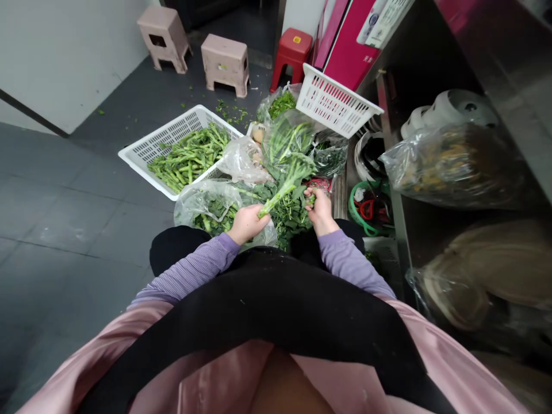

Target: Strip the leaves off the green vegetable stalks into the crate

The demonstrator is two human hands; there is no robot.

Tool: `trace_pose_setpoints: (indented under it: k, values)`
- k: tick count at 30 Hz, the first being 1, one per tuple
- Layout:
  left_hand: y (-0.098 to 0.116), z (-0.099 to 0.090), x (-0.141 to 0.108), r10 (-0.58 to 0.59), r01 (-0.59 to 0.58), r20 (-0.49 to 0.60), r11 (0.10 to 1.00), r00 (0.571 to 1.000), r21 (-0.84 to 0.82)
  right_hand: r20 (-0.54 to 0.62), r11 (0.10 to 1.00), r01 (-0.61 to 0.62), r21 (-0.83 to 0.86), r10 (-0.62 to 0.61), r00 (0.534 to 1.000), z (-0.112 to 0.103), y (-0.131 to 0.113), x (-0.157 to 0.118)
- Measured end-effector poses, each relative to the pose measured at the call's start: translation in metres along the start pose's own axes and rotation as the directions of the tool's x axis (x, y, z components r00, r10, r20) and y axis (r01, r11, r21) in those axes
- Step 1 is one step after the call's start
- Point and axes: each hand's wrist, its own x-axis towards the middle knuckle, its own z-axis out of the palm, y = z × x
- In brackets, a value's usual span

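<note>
My left hand (249, 224) is closed round the lower end of a thick pale-green broccolini stalk (280, 192), whose bushy top points up and to the right. To its right, my right hand (319, 208) is closed, with a small piece of greens (310, 199) showing at its fingers. A heap of dark green leaves (291, 215) lies on the floor below and between my hands. Beside my left hand, an open clear plastic bag (183, 206) holds more leafy stalks. Trimmed stalks (187, 155) fill much of a white slotted basket (129, 158) farther left.
Bags of greens (288, 138) stand ahead, beneath a tilted white basket (336, 103). Two pale stools (225, 60) and a red stool (293, 49) are at the back. Metal shelving (399, 224) with bagged goods runs along the right, near a green basket (356, 215).
</note>
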Motion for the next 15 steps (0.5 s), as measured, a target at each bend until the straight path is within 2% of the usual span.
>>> trace_pose_setpoints:
  k: [2, 4, 6, 7, 9, 12, 15]
  values:
    - [-0.003, -0.001, 0.002, -0.041, 0.054, -0.088, 0.986, 0.995, 0.159, 0.062, 0.958, 0.228, -0.174, -0.220, 0.973, -0.007, -0.016, -0.014]
    - [-0.006, 0.000, 0.005, -0.067, 0.092, -0.104, 0.963, 0.992, 0.253, 0.196, 0.829, 0.440, -0.344, -0.395, 0.898, -0.001, -0.029, -0.036]
    - [-0.009, 0.001, 0.007, -0.071, 0.098, -0.094, 0.941, 0.993, 0.324, 0.289, 0.682, 0.560, -0.471, -0.480, 0.828, 0.013, -0.036, -0.052]
    - [-0.010, 0.002, 0.007, -0.068, 0.093, -0.082, 0.929, 0.994, 0.359, 0.298, 0.627, 0.571, -0.529, -0.493, 0.817, 0.021, -0.039, -0.056]
    - [-0.012, 0.003, 0.007, -0.039, 0.056, -0.049, 0.902, 0.998, 0.428, 0.260, 0.541, 0.532, -0.652, -0.499, 0.826, 0.035, -0.042, -0.052]
    - [-0.014, 0.006, 0.006, 0.013, -0.015, 0.008, 0.864, 1.000, 0.504, 0.170, 0.385, 0.400, -0.832, -0.510, 0.844, 0.045, -0.043, -0.028]
    - [-0.016, 0.008, 0.005, 0.019, -0.044, 0.053, 0.844, 0.998, 0.534, 0.119, 0.218, 0.254, -0.942, -0.490, 0.864, 0.048, -0.037, -0.006]
